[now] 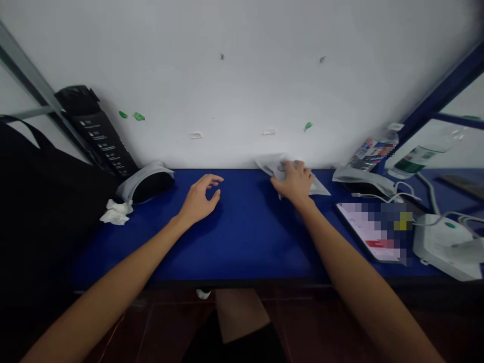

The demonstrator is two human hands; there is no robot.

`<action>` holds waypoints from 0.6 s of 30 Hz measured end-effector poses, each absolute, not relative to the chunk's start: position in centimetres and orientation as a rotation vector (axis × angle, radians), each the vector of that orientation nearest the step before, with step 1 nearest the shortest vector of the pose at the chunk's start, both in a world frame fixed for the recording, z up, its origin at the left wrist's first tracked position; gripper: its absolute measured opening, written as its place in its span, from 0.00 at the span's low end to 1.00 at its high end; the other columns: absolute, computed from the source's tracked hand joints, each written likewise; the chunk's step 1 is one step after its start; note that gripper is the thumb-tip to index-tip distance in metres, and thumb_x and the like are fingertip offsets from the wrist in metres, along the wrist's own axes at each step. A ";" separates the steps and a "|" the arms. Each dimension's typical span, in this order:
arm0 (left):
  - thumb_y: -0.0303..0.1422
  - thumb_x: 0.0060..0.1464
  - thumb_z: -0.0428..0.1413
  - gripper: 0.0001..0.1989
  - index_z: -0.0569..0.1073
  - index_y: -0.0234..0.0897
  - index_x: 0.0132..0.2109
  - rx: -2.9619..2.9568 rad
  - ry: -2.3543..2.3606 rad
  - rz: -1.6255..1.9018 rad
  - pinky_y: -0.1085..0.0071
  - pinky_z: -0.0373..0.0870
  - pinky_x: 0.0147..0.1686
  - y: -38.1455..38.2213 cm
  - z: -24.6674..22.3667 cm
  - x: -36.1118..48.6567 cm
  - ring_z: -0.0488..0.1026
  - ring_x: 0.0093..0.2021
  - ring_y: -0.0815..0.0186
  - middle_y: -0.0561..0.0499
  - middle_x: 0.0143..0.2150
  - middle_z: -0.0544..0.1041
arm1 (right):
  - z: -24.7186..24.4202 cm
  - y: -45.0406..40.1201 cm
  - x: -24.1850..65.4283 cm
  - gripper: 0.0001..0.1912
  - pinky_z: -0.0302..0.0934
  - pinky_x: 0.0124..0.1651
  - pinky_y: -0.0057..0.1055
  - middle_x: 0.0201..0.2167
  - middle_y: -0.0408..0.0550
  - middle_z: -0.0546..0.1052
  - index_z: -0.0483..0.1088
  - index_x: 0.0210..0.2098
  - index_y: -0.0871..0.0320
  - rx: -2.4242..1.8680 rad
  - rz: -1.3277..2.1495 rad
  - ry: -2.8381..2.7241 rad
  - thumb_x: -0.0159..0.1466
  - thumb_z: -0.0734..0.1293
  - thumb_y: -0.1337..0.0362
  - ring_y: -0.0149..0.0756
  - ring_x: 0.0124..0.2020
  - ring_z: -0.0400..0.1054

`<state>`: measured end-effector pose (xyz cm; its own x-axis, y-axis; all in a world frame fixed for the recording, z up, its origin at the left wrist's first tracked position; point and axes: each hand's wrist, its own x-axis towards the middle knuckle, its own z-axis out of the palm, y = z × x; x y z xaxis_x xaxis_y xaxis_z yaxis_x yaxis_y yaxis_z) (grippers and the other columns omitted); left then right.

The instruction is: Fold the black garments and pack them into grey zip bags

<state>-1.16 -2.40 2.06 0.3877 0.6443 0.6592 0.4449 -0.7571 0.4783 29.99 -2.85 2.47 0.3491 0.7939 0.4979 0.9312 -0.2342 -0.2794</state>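
Note:
Over the left middle of the blue table (pixel 242 242), my left hand (pixel 201 198) is held with its fingers apart and nothing between them. Near the wall, my right hand (pixel 294 181) rests on a pale translucent plastic bag (pixel 319 187), its fingers spread across the top. The bag is partly hidden under the hand, and whatever may be inside is too blurred to tell. Left of my left hand, a dark curved item in a whitish cover (pixel 151 184) lies against the wall, beside a crumpled white tissue (pixel 115 212).
A black bag (pixel 45 201) and a tall black bottle (pixel 104 136) stand at the left. On the right are a covered dark item (pixel 363 182), two clear bottles (pixel 372 151) (pixel 419 156), a phone (pixel 368 232) and a white power strip (pixel 446 242) with cables.

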 end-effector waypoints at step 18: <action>0.19 0.59 0.55 0.14 0.78 0.40 0.46 2.428 0.901 1.216 0.69 0.77 0.43 -2.8 2.2 -1.1 0.78 0.40 0.67 0.51 0.42 0.80 | 4.1 -3.9 31.7 0.28 0.53 0.63 0.62 0.65 0.66 0.65 0.65 0.62 0.58 -2.119 -0.529 -1.176 0.64 0.66 0.57 0.65 0.64 0.59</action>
